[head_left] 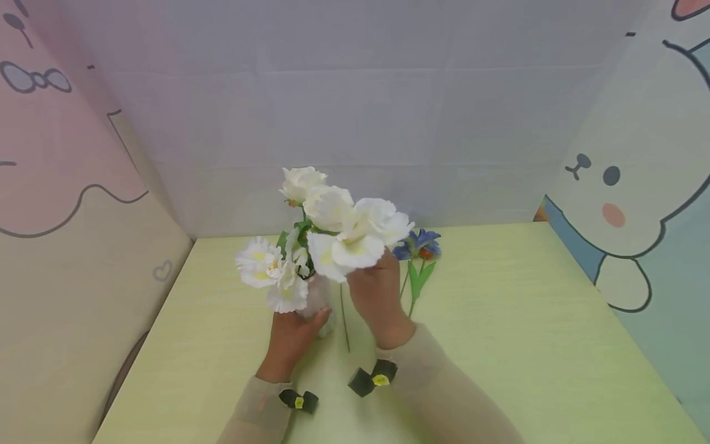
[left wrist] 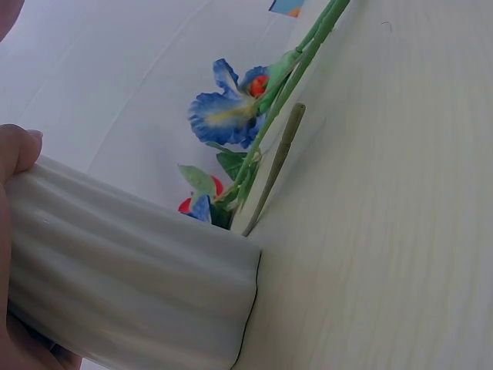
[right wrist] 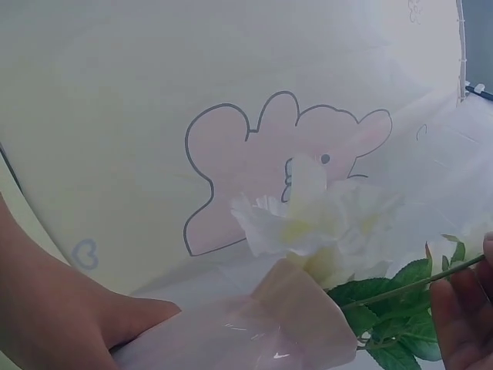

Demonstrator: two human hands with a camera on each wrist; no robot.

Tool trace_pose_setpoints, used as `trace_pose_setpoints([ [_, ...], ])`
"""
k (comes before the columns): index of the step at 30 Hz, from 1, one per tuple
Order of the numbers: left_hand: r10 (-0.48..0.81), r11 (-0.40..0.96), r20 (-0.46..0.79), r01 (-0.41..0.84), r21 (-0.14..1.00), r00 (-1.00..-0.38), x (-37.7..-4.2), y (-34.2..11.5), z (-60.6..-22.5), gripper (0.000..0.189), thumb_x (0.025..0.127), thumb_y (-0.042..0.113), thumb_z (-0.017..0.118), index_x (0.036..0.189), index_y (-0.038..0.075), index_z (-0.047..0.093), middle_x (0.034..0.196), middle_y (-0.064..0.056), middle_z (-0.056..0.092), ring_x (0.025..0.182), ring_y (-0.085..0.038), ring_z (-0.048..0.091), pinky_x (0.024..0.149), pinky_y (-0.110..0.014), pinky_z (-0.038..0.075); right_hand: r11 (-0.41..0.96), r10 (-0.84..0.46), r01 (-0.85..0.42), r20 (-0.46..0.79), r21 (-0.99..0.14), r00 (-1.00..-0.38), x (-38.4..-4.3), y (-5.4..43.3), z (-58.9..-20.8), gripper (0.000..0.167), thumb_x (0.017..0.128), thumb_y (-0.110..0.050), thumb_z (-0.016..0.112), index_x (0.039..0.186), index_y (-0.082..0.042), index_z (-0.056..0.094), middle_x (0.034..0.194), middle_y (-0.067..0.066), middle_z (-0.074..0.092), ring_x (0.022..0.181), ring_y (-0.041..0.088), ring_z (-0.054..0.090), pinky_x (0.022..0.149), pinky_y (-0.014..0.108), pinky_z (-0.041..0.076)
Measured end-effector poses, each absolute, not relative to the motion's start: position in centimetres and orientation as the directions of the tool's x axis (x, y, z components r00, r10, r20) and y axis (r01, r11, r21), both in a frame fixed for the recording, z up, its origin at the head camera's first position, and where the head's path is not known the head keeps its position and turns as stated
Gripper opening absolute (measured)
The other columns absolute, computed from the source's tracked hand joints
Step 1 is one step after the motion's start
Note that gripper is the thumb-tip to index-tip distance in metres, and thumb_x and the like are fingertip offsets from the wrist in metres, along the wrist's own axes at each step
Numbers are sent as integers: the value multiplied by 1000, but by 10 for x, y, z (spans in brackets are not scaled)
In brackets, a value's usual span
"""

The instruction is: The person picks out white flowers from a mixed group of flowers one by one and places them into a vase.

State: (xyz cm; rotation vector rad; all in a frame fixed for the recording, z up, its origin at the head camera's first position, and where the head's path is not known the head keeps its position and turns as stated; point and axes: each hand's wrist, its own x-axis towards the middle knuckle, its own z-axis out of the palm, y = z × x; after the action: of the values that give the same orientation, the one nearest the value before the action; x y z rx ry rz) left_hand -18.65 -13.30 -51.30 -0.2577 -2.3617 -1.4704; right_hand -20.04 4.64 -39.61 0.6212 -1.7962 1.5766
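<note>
My left hand (head_left: 294, 339) grips the side of a pale ribbed vase (left wrist: 139, 262), which stands on the table. White flowers (head_left: 272, 271) with yellow-tinged petals and green leaves spread from its mouth. Above and right of the vase, my right hand (head_left: 379, 302) is partly covered by large white blooms (head_left: 360, 237). In the right wrist view, the fingers (right wrist: 458, 324) of that hand pinch a green flower stem (right wrist: 404, 289) that slants toward the vase mouth. Dark green leaves (right wrist: 400, 339) hang around the stem beside the rim.
Blue artificial flowers (head_left: 417, 243) with red-orange parts and green stems lie on the pale table (head_left: 499, 320), right of the vase. A thin bare stem (head_left: 345, 320) lies close by the vase. Behind stands a plain light cloth wall (head_left: 355, 111), with cartoon-printed panels at both sides.
</note>
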Motion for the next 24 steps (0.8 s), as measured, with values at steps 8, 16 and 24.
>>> trace_pose_setpoints([
  [8,-47,429,356,303,851,-933,-184,-133,-514,82,81,17,87,150,7,42,145,-11,51,131,-27,48,108,-51,38,-320,56,-617,636,-719,-770,-198,34,-391,23,91,15,62,114,17,61,106,-4,71,89,15,68,83,39,59],
  [16,-52,388,331,286,876,-942,-185,-133,-517,72,83,17,87,142,10,49,132,-5,56,118,-19,52,102,-45,41,-225,-14,-557,574,-800,-819,-191,28,-390,27,93,7,70,120,9,66,113,24,69,101,36,68,87,43,58],
  [24,-38,443,358,306,843,-933,-182,-132,-516,67,84,18,84,140,8,50,130,-8,58,116,-23,53,99,-49,42,-75,-31,-579,582,-812,-813,-192,25,-402,22,93,-2,75,115,-1,72,110,12,73,101,29,70,92,42,55],
])
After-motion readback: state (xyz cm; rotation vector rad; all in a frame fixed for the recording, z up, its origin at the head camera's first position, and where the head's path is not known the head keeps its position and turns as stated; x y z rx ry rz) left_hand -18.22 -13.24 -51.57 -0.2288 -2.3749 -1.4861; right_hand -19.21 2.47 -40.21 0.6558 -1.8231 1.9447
